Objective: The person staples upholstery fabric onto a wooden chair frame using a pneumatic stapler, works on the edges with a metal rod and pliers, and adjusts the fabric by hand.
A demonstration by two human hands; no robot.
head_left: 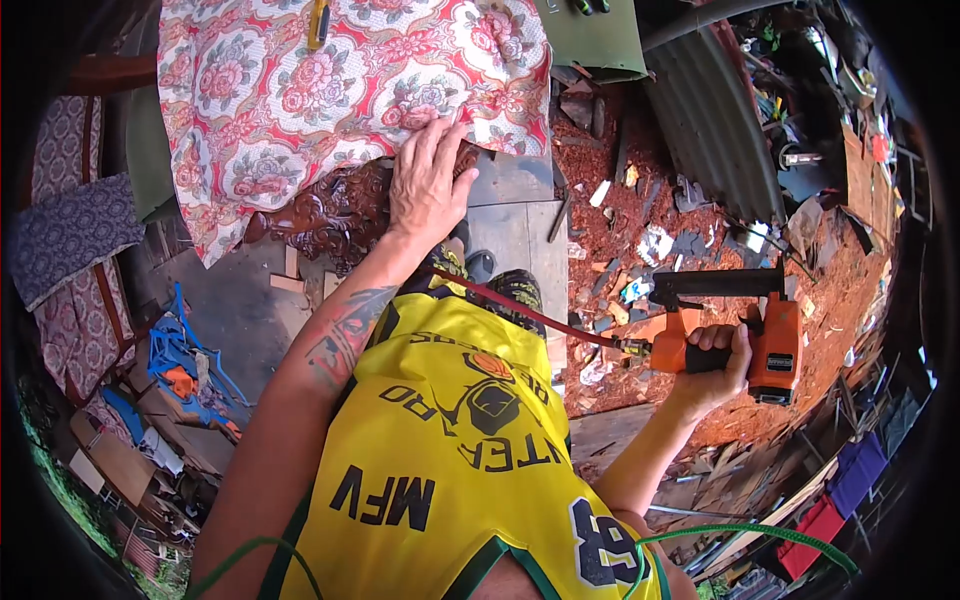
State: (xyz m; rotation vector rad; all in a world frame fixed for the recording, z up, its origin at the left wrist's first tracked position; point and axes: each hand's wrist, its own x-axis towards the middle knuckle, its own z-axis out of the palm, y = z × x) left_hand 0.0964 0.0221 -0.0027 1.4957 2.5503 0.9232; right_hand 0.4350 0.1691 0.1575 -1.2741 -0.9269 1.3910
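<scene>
My left hand lies with fingers stretched out on the near edge of a red and white floral fabric. The fabric drapes over a piece of furniture, and a dark carved wooden part shows below its edge, beside my left wrist. Out to the right, my right hand is wrapped around the handle of an orange and black pneumatic staple gun. A red air hose runs from the staple gun's fitting across the front of my body.
A yellow-handled screwdriver lies on the fabric at the top. Scraps litter the reddish ground at right, near a corrugated sheet. Blue straps lie on the left, below patterned cushions. A green sheet is at top right.
</scene>
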